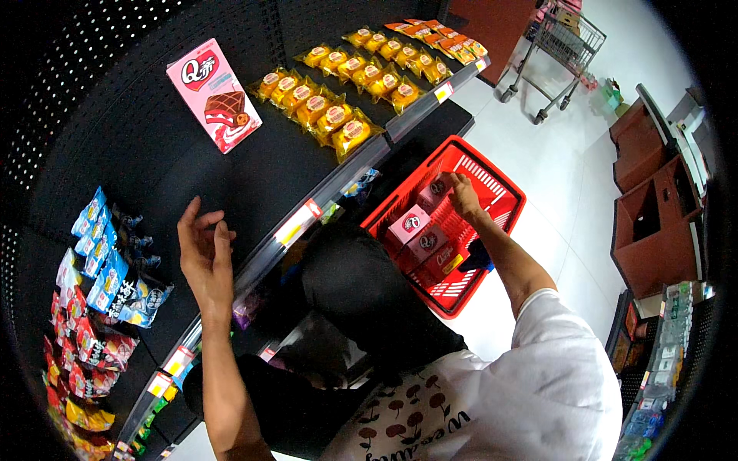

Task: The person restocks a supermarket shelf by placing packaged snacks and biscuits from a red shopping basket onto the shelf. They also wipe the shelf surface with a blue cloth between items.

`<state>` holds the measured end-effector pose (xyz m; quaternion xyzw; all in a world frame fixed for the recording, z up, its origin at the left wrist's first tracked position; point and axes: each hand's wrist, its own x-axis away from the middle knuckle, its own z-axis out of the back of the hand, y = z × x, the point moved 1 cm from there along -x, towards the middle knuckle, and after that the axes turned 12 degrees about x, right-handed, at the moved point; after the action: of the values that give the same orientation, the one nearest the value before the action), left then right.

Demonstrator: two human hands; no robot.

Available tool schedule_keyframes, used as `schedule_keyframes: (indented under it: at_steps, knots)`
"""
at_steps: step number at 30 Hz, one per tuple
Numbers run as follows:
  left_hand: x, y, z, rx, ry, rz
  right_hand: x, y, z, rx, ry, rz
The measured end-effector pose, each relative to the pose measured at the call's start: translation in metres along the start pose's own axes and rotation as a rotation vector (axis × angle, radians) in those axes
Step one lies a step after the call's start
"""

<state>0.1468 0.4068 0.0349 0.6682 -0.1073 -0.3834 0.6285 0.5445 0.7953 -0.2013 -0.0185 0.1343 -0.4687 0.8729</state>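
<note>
Over the black shelf [254, 184], my left hand [206, 250] is empty, its fingers apart and loosely bent. A pink snack cake box [214, 96] stands on the shelf beyond it. My right hand [465, 198] reaches into a red shopping basket [507, 188], its fingers closed at the edge of a pink box [436, 190]. Below that box sit more pink boxes [409, 223] and a red box [443, 262] in the basket. The fingertips are partly hidden at this box.
Yellow wrapped cakes [334, 117] and orange packets [442, 38] line the shelf's far end. Blue snack bags [108, 261] and red bags [88, 338] lie at left. Price tags run along the shelf edge [300, 219]. A wire cart [565, 46] and brown counters [657, 223] stand beyond.
</note>
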Motion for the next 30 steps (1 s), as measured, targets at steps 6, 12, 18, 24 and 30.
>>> schedule_keyframes:
  at_steps: [6,12,18,24,30]
  knots:
    - [0.005,0.001,0.008,-0.018,-0.001,0.017,-0.001,-0.031,0.029,-0.023,0.194,0.003]
    - [-0.008,-0.009,0.008,-0.111,-0.031,0.003,-0.038,-0.168,0.123,-0.696,0.198,0.164]
    - [-0.04,-0.023,0.01,-0.057,0.044,0.058,-0.103,-0.344,0.189,-0.972,0.063,0.443]
    - [-0.061,-0.049,0.024,0.053,0.086,0.08,-0.209,-0.416,0.149,-1.076,-0.281,0.228]
    - [-0.062,-0.043,0.033,0.135,0.118,0.122,-0.237,-0.455,0.151,-1.096,-0.456,0.367]
